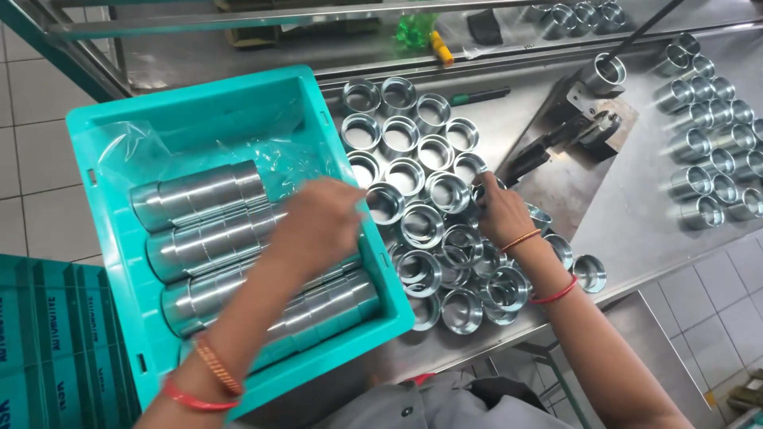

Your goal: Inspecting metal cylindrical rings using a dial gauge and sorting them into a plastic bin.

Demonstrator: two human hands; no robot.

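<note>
Reaching over the teal crate [103, 127], the left hand [318, 222] blurs above the stacked sleeves [199, 195], grip unreadable, while the right hand [501, 208] pinches a metal ring [482, 189] at its twelve o'clock, clearly the nearer hand.

Steel workbench [636, 230] stands on a pale tiled floor [32, 167].

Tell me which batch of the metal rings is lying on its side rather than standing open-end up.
The metal rings in the teal crate: they lie on their sides, nested in rows. Those on the steel bench stand open-end up.
</note>
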